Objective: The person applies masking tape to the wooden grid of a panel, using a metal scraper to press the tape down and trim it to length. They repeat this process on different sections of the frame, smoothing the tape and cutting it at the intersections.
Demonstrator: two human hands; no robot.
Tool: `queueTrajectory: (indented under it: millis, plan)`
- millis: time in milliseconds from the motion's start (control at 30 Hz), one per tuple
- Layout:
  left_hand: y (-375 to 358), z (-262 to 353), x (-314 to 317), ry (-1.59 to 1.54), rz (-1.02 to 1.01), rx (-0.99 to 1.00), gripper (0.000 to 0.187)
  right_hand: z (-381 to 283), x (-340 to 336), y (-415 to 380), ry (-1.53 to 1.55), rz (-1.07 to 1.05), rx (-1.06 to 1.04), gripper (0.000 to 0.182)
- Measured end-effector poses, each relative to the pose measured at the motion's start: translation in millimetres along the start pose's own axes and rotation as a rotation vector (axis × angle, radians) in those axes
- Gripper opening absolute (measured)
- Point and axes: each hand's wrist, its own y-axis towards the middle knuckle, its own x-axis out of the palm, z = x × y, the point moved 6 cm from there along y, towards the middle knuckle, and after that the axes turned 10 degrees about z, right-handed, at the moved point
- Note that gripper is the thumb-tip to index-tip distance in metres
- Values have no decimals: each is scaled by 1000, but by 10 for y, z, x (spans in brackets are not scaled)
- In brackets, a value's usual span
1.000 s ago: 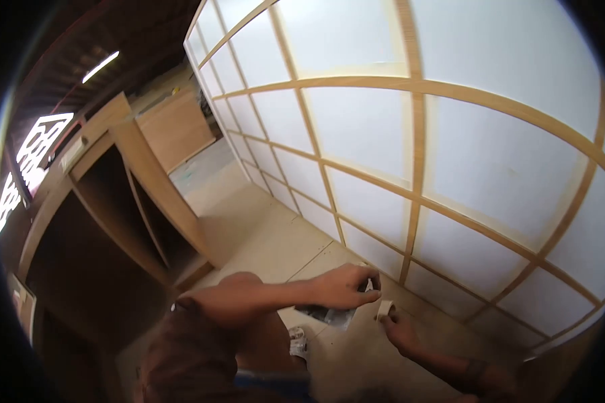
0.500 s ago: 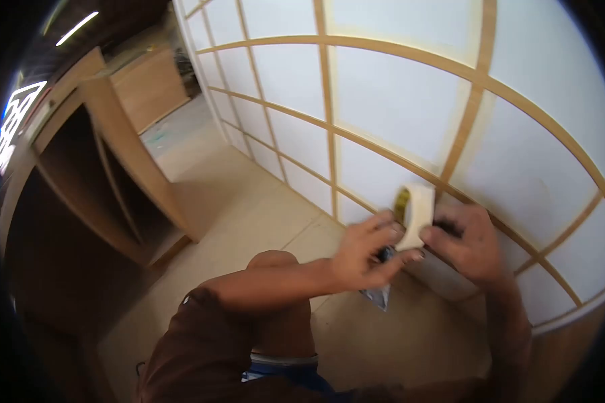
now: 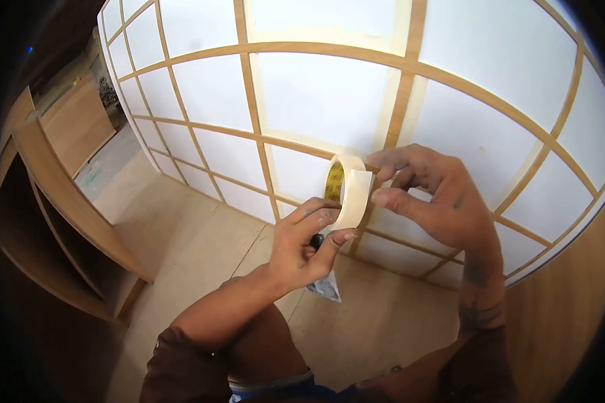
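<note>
In my left hand [image 3: 304, 240] is a roll of masking tape [image 3: 354, 205], cream outside with a yellow patterned core. The fingers and thumb pinch its lower part, and a short loose end stands up on its outer side. A flat, grey, pointed blade-like piece [image 3: 326, 287] with a black part sticks out below the same hand. My right hand [image 3: 427, 188] is just right of the roll, fingers curled but apart, holding nothing. Behind both hands stands a white panel [image 3: 326, 101] with a grid of wooden strips; pale tape lines the edges of several squares.
An open wooden cabinet [image 3: 81, 195] stands at the left, with its curved side facing me. Light brown boards [image 3: 202, 235] cover the floor under my knee. A wooden surface [image 3: 551, 322] lies at the lower right, and a plywood sheet [image 3: 77, 124] leans in the back left.
My right hand has come away from the tape roll, its fingers now apart. A loose tape end now shows on the roll. The view has swung right, shifting everything leftward.
</note>
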Motion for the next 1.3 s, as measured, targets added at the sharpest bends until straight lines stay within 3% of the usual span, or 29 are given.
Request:
queueTrajectory:
  millis: [67,300,400,467,500,600,633,767,867,967,1033,1133,1300]
  plan:
    - [7,81,29,41,-59,26,15,-63,0,-29,-37,40,-161,27]
    - [-43,100,236,21,-103,108,17,-21,-130,-18,-51,-12,-117,7]
    - [51,115,414,-35,-106,69,16,-30,-287,-30,-90,72,-191,17]
    - [254,175,536,-51,-86,185,17,-46,-508,3,-4,225,-160,24]
    - [373,191,593,-54,-89,235,17,-109,-598,-12,-4,280,-134,37]
    - [752,340,762,-69,-110,279,23,-220,-852,-57,16,261,-75,46]
    - [852,389,819,-87,-71,331,27,-246,-924,-81,13,287,-78,57]
    - [1040,609,949,-113,-37,468,29,-295,-1086,-118,76,434,-136,60]
    - [1015,599,908,-77,-5,451,29,-417,-1064,-146,-18,490,-208,61]
    - [921,451,825,-129,25,469,27,-587,-905,-162,-37,530,-232,58]
    - [948,348,825,-212,55,429,27,-602,-801,-108,-110,413,-280,52]
    - [1024,166,886,-361,115,371,28,-722,-723,-33,-188,495,-200,50]
    - [1067,61,795,-361,193,386,25,-892,-727,121,-454,532,-266,15]
